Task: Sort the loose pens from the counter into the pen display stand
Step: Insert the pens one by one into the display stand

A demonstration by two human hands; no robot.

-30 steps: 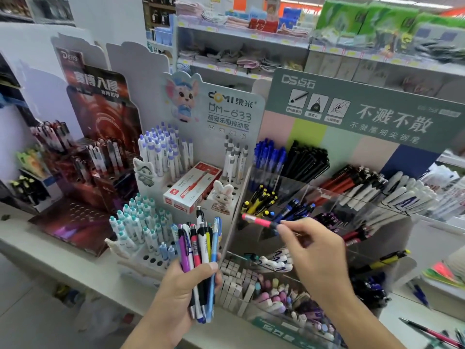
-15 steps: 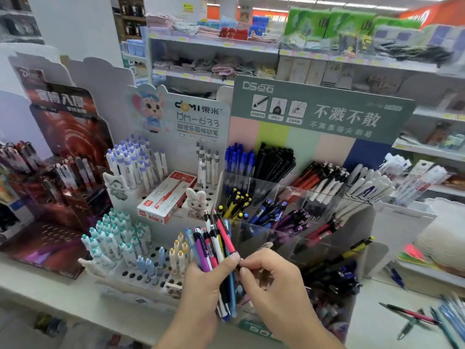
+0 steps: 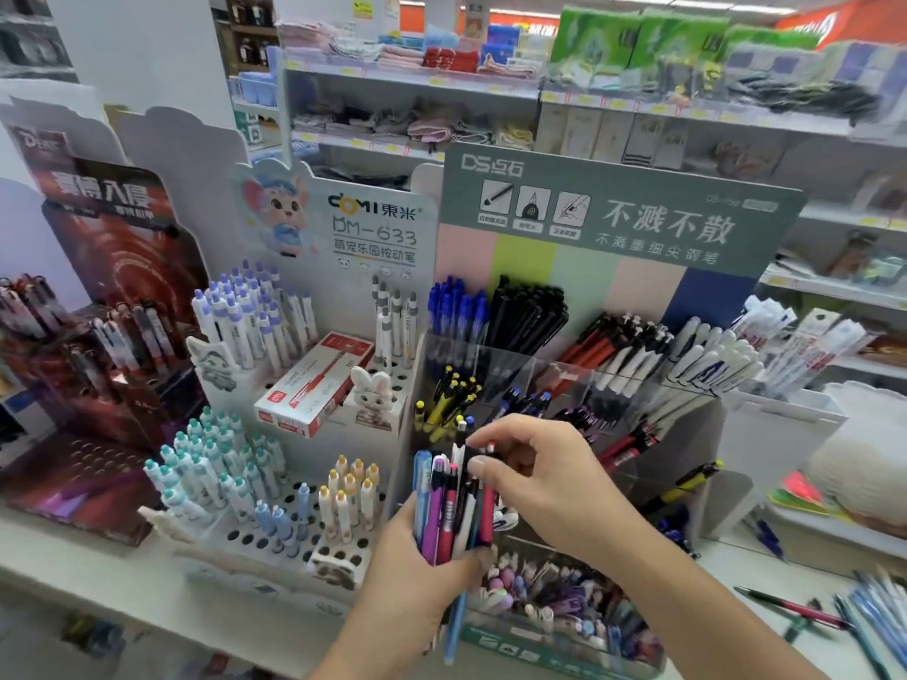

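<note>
My left hand (image 3: 417, 561) grips a bundle of mixed pens (image 3: 449, 507) upright: blue, purple, red, white and black ones. My right hand (image 3: 540, 473) reaches over the bundle's top and pinches the tip of a black pen (image 3: 473, 456) in it. Just behind stands the green-headed pen display stand (image 3: 613, 213), its clear compartments (image 3: 564, 380) holding blue, black, red, white and yellow-black pens. More loose pens (image 3: 805, 613) lie on the counter at the lower right.
A white peg-hole stand (image 3: 338, 228) with pastel pens and a red-and-white pen box (image 3: 314, 385) sits left of the hands. A dark red display (image 3: 113, 267) is at far left. A tray of erasers (image 3: 554, 596) lies below my hands. Shop shelves fill the background.
My right hand held a pink pen out toward the stand, then came back to the bundle. It now pinches a pen at the bundle's top. The bundle shifted right, in front of the clear compartments.
</note>
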